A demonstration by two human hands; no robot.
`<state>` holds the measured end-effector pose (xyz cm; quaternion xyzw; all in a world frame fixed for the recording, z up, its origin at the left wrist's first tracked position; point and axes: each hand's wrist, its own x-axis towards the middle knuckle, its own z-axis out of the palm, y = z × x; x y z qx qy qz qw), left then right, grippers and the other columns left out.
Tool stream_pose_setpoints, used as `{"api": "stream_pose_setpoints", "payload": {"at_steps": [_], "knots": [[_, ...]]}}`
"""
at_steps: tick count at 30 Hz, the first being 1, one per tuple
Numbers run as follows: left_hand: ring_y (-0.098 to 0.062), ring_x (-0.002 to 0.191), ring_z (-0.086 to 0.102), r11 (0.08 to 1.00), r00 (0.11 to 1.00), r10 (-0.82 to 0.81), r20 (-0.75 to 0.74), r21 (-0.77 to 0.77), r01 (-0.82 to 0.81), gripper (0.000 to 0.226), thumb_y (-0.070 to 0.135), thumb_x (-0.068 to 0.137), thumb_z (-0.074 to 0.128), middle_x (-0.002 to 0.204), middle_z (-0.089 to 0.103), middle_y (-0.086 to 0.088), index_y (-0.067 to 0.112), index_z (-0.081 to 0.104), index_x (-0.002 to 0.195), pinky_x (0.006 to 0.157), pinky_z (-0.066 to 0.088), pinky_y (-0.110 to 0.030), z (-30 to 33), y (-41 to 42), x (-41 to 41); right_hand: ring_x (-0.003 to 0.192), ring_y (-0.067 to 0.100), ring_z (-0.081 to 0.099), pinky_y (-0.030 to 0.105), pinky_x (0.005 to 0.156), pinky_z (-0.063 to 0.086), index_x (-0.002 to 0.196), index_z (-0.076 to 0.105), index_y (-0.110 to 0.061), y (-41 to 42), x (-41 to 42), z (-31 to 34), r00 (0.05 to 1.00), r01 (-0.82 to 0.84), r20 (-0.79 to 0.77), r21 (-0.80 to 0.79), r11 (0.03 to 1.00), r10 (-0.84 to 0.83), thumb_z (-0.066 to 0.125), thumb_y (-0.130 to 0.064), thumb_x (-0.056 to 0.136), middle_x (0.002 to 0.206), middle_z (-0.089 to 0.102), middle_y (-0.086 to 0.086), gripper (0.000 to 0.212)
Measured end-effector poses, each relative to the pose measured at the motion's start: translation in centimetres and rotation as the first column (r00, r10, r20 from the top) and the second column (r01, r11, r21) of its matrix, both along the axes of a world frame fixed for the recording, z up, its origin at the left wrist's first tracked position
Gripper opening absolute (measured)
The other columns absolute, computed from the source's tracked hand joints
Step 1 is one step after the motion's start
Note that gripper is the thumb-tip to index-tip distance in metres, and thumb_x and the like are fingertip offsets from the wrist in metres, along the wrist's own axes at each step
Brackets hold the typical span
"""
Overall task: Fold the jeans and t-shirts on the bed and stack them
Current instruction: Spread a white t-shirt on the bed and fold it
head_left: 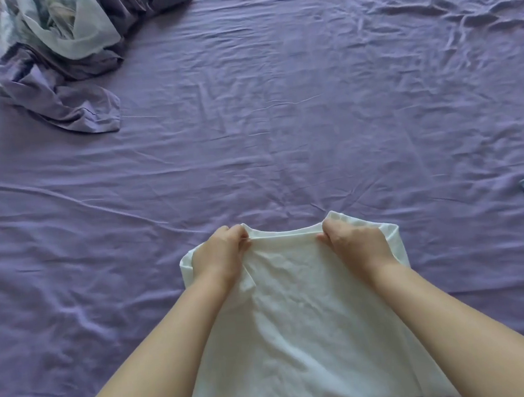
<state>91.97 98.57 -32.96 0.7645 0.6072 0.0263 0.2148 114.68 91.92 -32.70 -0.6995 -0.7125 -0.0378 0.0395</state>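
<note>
Currently left hand [219, 253] and right hand [353, 242] each pinch the far folded edge of the white t-shirt [298, 323] lying near-centre on the purple bed [278, 116]; uneven pull or slipping fingers could skew the fold, bunching loose fabric.

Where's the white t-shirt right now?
In the head view the white t-shirt lies bottom centre on the purple bedsheet, its far edge pinched by the left hand and right hand.

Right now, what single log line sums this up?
step: folding | item: white t-shirt | left hand: pinches far edge | right hand: pinches far edge | surface: purple sheet
</note>
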Motion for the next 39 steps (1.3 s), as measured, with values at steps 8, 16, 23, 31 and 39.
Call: {"api": "stream_pose_setpoints", "payload": {"at_steps": [8, 16, 23, 31, 39], "knots": [[-0.025, 0.094, 0.056, 0.999, 0.992, -0.002, -0.123, 0.036, 0.006, 0.019, 0.032, 0.097, 0.043, 0.103, 0.058, -0.001, 0.023, 0.058, 0.105, 0.070, 0.038, -0.031, 0.4, 1.6, 1.0, 0.033, 0.024, 0.050, 0.021, 0.032, 0.029, 0.060, 0.054, -0.011, 1.2, -0.1, 0.4, 0.999, 0.038, 0.002, 0.069, 0.997, -0.039, 0.075, -0.019, 0.074, 0.051, 0.055, 0.003, 0.026], [-0.026, 0.081, 0.068, 0.874, 0.891, -0.410, 0.197, 0.365, 0.321, 0.020, 0.001, 0.064, 0.076, 0.084, 0.070, -0.004, 0.013, 0.072, 0.079, 0.070, 0.054, -0.035, 1.2, -4.4, 7.9, 0.089, 0.023, 0.062, 0.031, 0.064, 0.032, 0.107, 0.049, -0.027, -0.6, 2.2, 0.8, 0.959, 0.131, -0.213, -0.256, 0.958, -0.188, 0.047, -0.047, 0.090, 0.096, 0.066, -0.006, 0.026], [-0.032, 0.126, 0.050, 0.937, 0.920, -0.334, 0.207, 0.183, 0.299, 0.033, 0.004, 0.081, 0.062, 0.119, 0.062, -0.012, 0.009, 0.066, 0.114, 0.107, 0.032, -0.055, -1.4, -7.8, 12.6, 0.077, 0.022, 0.059, 0.023, 0.073, 0.030, 0.088, 0.065, -0.021, -0.6, 6.3, 2.4, 0.925, 0.082, -0.339, -0.257, 0.963, -0.169, 0.063, -0.049, 0.078, 0.072, 0.067, -0.002, 0.030], [-0.023, 0.133, -0.039, 0.914, 0.907, -0.401, -0.127, 0.020, 0.406, 0.064, 0.061, 0.086, -0.003, 0.150, -0.030, 0.005, 0.035, -0.020, 0.142, 0.108, -0.027, -0.048, -3.6, -8.0, 13.6, 0.095, 0.017, 0.048, 0.025, 0.086, 0.023, 0.089, 0.063, -0.024, -1.0, 11.3, 3.3, 0.951, 0.068, -0.256, -0.368, 0.927, -0.172, 0.062, -0.035, 0.077, 0.076, 0.050, -0.009, 0.016], [-0.030, 0.144, -0.010, 0.902, 0.892, -0.401, -0.206, 0.082, 0.424, 0.069, 0.066, 0.086, 0.005, 0.156, -0.008, -0.003, 0.033, 0.005, 0.147, 0.112, -0.009, -0.054, -4.2, -7.3, 13.9, 0.112, 0.032, 0.059, 0.057, 0.099, 0.037, 0.104, 0.067, -0.007, -4.1, 7.1, -0.4, 0.978, 0.143, -0.164, 0.054, 0.988, -0.133, 0.072, 0.002, 0.065, 0.108, 0.066, 0.011, 0.041]]}}
